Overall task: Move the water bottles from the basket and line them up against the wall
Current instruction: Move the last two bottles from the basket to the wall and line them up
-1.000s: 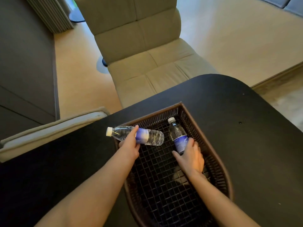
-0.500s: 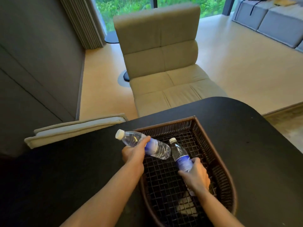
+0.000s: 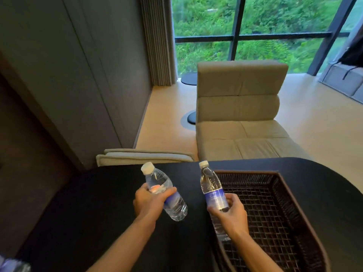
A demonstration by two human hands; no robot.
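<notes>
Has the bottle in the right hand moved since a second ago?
Yes. The right-hand bottle, held by the right hand, was over the basket's mesh floor; now it is at the basket's left rim, raised.

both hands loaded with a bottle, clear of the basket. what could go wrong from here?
1. The left hand grips its tilted bottle mid-body; it may tip when set down.
2. The right hand holds its bottle beside the basket rim; a swing could clip it.
</notes>
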